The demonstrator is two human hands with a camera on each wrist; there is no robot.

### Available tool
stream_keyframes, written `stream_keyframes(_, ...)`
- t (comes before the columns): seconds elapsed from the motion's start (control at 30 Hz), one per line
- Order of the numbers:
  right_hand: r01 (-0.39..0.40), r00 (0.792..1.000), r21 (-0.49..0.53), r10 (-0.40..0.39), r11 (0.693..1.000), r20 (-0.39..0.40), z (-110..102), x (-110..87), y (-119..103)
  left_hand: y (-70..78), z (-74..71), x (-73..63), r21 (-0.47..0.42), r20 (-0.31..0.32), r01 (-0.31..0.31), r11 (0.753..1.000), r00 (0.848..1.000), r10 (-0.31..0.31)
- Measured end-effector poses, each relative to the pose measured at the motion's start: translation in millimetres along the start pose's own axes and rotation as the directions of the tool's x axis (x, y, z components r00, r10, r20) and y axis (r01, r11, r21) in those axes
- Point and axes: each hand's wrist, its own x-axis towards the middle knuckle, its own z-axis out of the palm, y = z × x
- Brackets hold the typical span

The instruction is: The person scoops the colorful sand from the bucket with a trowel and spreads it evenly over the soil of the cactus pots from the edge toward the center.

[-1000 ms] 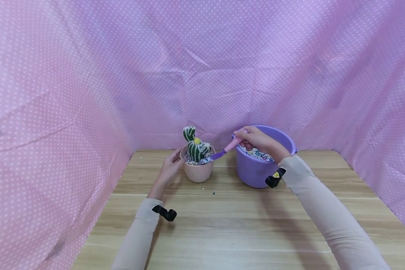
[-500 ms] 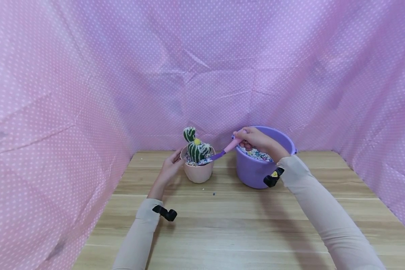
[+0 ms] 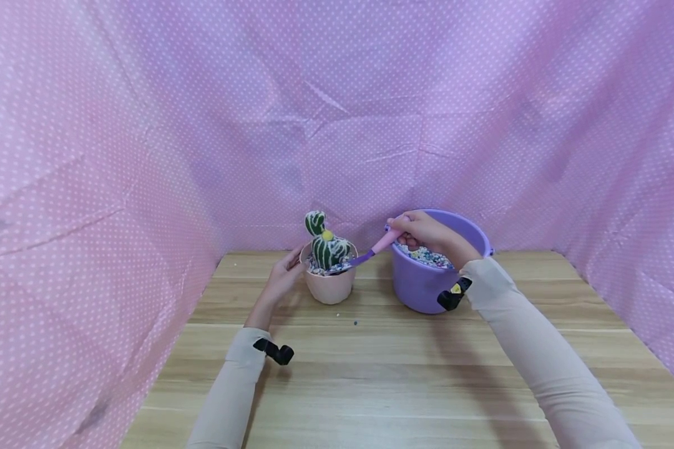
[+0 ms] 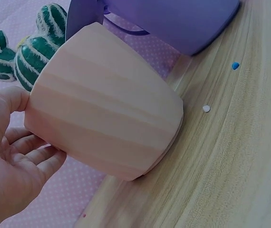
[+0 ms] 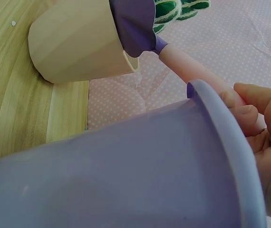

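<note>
A pink, white-dotted cloth (image 3: 337,125) hangs across the far side and down both sides of a pale wooden table (image 3: 326,386). On the far part of the table, a cream pot (image 3: 329,289) stands upright near the middle, with a larger purple bucket (image 3: 421,287) just to its right, the two apart.

The left hand (image 3: 283,274) holds the pot at its left side: thumb against the rim, the other fingers bent loosely along the outer wall. The right hand (image 3: 427,234), over the bucket's left rim, has its fingers closed round the pink handle of a trowel (image 3: 374,251), whose purple blade slopes down leftward over the pot's right rim (how many pebbles it carries, if any, I cannot tell).

Inside the pot a striped green cactus (image 3: 329,252) sits upright, ringed at its base by small coloured pebbles (image 3: 320,270). The work looks well along, by my judgement: the cactus is in place and the pebbles lie not far below the rim. What seems left is this trowel load and perhaps some levelling; plenty of loose pebbles (image 3: 435,257) remain in the bucket. A blue stone (image 4: 235,66) and a white stone (image 4: 206,109) lie stray on the wood, near side of the pot.
</note>
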Motion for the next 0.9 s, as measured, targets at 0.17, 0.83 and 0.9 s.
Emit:
stream_keyframes(0.17, -0.006, 1.000, 0.012, 0.006, 1.000, -0.008, -0.7, 0.3, 0.2, -0.5, -1.2, 1.8, 0.022, 0.009, 0.005, 1.000, 1.000, -0.005)
stream_keyframes(0.83, -0.026, 0.999, 0.028, 0.027, 0.999, -0.022, -4.8, 3.4, 1.7, 1.3, 8.8, -2.4, -0.057, -0.080, 0.010, 0.998, 0.997, -0.014)
stream_keyframes(0.9, -0.025, 0.999, 0.027, 0.025, 0.999, -0.021, -5.7, 4.2, 1.5, 1.9, 7.5, -1.1, -0.051, -0.071, 0.014, 0.999, 0.997, -0.017)
